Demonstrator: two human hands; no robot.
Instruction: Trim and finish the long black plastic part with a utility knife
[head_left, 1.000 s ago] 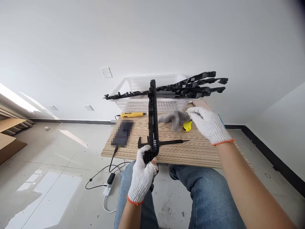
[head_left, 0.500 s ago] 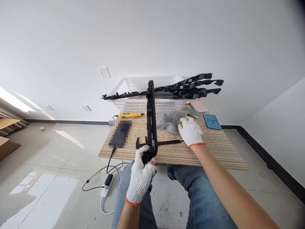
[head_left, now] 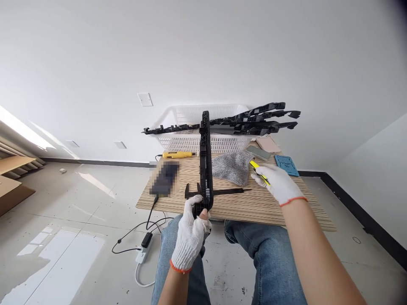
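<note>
My left hand (head_left: 190,231), in a white knit glove, is closed around the near end of a long black plastic part (head_left: 205,165) that stands on edge across the striped wooden board (head_left: 286,212). My right hand (head_left: 277,183), also gloved, is closed on a slim yellow tool (head_left: 257,168) lifted a little above the board, right of the grey cloth (head_left: 233,166). A black caliper (head_left: 222,191) lies flat between the two hands.
A white mesh basket (head_left: 190,142) at the board's far edge carries several long black plastic parts (head_left: 254,120). A yellow tool (head_left: 176,155), a blurred dark device (head_left: 164,178), a blue pad (head_left: 286,164) and two flat blocks (head_left: 263,148) lie around. A power strip (head_left: 143,252) with cables lies on the floor.
My right hand went down to the grey cloth, took up the yellow tool, then lifted away to the right with it. The cloth now lies flat. My left hand kept its grip.
</note>
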